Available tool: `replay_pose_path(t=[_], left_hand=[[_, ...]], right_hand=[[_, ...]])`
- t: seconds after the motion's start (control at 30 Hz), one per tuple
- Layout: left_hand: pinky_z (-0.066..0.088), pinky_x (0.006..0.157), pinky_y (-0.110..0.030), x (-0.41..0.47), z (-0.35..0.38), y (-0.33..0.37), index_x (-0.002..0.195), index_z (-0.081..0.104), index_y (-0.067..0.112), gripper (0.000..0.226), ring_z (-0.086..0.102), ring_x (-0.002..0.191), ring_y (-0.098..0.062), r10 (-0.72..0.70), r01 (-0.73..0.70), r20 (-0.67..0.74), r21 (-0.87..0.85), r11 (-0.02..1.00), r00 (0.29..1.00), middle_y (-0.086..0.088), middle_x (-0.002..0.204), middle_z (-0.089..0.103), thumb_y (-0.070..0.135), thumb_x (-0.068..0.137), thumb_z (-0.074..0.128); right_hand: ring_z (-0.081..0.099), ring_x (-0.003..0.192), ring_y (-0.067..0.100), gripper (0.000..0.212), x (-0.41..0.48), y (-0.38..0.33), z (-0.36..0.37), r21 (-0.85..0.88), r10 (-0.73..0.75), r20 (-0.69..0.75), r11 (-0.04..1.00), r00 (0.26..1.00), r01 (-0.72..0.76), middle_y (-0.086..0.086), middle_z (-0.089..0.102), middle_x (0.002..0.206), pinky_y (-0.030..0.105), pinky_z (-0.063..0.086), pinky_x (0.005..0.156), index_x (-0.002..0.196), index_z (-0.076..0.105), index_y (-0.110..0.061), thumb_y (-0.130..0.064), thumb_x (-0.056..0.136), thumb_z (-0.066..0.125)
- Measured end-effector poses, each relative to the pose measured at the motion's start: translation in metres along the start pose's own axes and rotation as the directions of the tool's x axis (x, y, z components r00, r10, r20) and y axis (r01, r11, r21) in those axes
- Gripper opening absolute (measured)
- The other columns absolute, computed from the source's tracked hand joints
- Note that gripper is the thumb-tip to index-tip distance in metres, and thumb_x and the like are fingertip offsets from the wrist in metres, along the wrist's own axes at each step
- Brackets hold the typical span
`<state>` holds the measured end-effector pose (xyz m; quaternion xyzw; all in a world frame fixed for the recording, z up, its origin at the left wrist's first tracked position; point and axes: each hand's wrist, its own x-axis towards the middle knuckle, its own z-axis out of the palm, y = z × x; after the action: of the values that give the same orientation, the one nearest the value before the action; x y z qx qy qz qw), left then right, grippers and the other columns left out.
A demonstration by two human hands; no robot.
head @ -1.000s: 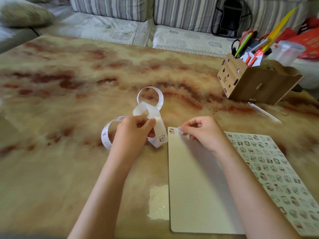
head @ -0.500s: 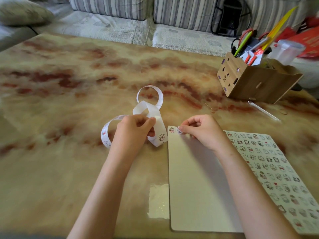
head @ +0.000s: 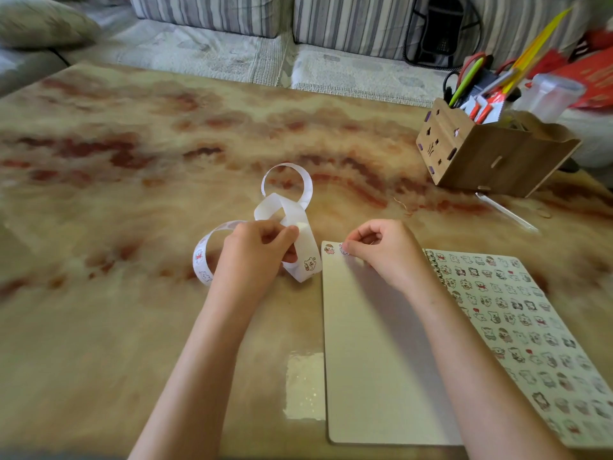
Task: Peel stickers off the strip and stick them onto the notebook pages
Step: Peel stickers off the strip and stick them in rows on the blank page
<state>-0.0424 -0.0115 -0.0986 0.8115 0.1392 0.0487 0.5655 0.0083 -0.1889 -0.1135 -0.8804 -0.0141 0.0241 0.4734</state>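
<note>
My left hand [head: 262, 250] grips the curling sticker strip [head: 300, 227]. Its loops run away from me across the tabletop [head: 132, 327], and one tail arcs out to the left. My right hand [head: 381, 250], fingers curled, pinches a sticker [head: 344, 250] at the far left corner of the notebook [head: 365, 343], just beside a second sticker [head: 329, 249]. The blank page's long axis points away from me, and a sticker-filled page [head: 517, 320] lies to its right. A wooden organizer [head: 481, 161] stands well apart at the far right.

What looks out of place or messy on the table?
Nothing spilled or damaged. The sticker strip, held by the left hand, sprawls in tangled loops, and a thin clear stick lies loose beside the wooden organizer.
</note>
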Motion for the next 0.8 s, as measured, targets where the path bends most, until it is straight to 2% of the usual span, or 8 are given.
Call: replay_pose_path(t=[0.2, 0.33, 0.4, 0.47, 0.6, 0.7, 0.8], left_hand=[[0.051, 0.074, -0.024, -0.0006, 0.0004, 0.0009, 0.083, 0.072, 0.015, 0.021, 0.069, 0.079, -0.012, -0.017, 0.017, 0.004, -0.016, 1.0, 1.0, 0.002, 0.076, 0.073, 0.026, 0.092, 0.057], [0.05, 0.074, -0.023, -0.0001, 0.0002, 0.001, 0.085, 0.073, 0.014, 0.022, 0.069, 0.081, -0.012, -0.017, 0.017, 0.009, 0.002, 1.0, 1.0, 0.002, 0.077, 0.073, 0.026, 0.092, 0.056], [0.052, 0.077, -0.027, -0.0004, 0.0001, 0.0011, 0.084, 0.073, 0.014, 0.022, 0.07, 0.081, -0.013, -0.017, 0.017, 0.012, 0.001, 1.0, 1.0, 0.002, 0.077, 0.073, 0.026, 0.092, 0.056], [0.054, 0.082, -0.033, -0.0005, 0.0002, 0.0011, 0.084, 0.073, 0.014, 0.022, 0.07, 0.081, -0.014, -0.017, 0.017, 0.014, -0.005, 1.0, 1.0, 0.001, 0.077, 0.074, 0.026, 0.092, 0.057], [0.055, 0.083, -0.036, 0.0, 0.0005, 0.0004, 0.084, 0.073, 0.012, 0.022, 0.07, 0.081, -0.015, -0.016, 0.016, 0.014, -0.013, 1.0, 1.0, 0.0, 0.077, 0.074, 0.026, 0.092, 0.057], [0.054, 0.078, -0.031, 0.0003, 0.0006, 0.0002, 0.084, 0.073, 0.012, 0.023, 0.07, 0.081, -0.014, -0.016, 0.016, 0.011, -0.014, 1.0, 1.0, 0.001, 0.077, 0.074, 0.026, 0.092, 0.057], [0.048, 0.061, -0.012, 0.0005, 0.001, -0.0002, 0.084, 0.072, 0.013, 0.022, 0.069, 0.073, -0.006, -0.006, 0.006, 0.017, -0.004, 1.0, 1.0, 0.004, 0.076, 0.073, 0.026, 0.092, 0.056]], right_hand=[[0.043, 0.051, 0.007, 0.006, -0.0028, 0.0017, 0.0015, -0.073, -0.025, -0.034, 0.997, 0.999, 0.022, -0.007, 0.054, 0.06, 0.02, 0.032, 0.049, 0.075, 0.068, -0.016, -0.015, 0.078, 0.073], [0.045, 0.053, 0.007, 0.012, -0.0027, 0.0025, 0.0015, -0.06, -0.031, -0.041, 0.998, 0.999, 0.029, -0.007, 0.053, 0.063, 0.022, 0.034, 0.054, 0.083, 0.066, -0.019, -0.016, 0.078, 0.076], [0.045, 0.052, 0.002, 0.018, -0.0016, 0.0029, 0.0007, -0.068, -0.035, -0.045, 0.997, 0.998, 0.032, -0.008, 0.054, 0.066, 0.018, 0.035, 0.054, 0.091, 0.065, -0.021, -0.015, 0.078, 0.076], [0.046, 0.047, -0.002, 0.01, -0.0004, 0.0035, -0.0003, -0.096, -0.038, -0.049, 0.995, 0.998, 0.033, -0.009, 0.054, 0.064, 0.01, 0.033, 0.049, 0.088, 0.069, -0.019, -0.01, 0.082, 0.071], [0.045, 0.047, -0.001, 0.011, -0.0008, 0.0044, -0.0008, -0.111, -0.029, -0.063, 0.994, 0.998, 0.022, -0.01, 0.054, 0.06, 0.007, 0.033, 0.046, 0.085, 0.073, -0.017, -0.01, 0.086, 0.064], [0.047, 0.056, 0.003, 0.004, -0.0016, 0.0038, 0.0016, -0.082, -0.034, -0.063, 0.996, 0.997, 0.028, -0.011, 0.057, 0.066, 0.01, 0.034, 0.05, 0.082, 0.072, -0.018, -0.019, 0.084, 0.069], [0.046, 0.058, 0.003, 0.005, -0.0018, 0.0049, 0.0053, -0.124, -0.051, -0.067, 0.991, 0.996, 0.042, -0.008, 0.056, 0.069, 0.021, 0.036, 0.056, 0.08, 0.071, -0.018, -0.021, 0.08, 0.074]])
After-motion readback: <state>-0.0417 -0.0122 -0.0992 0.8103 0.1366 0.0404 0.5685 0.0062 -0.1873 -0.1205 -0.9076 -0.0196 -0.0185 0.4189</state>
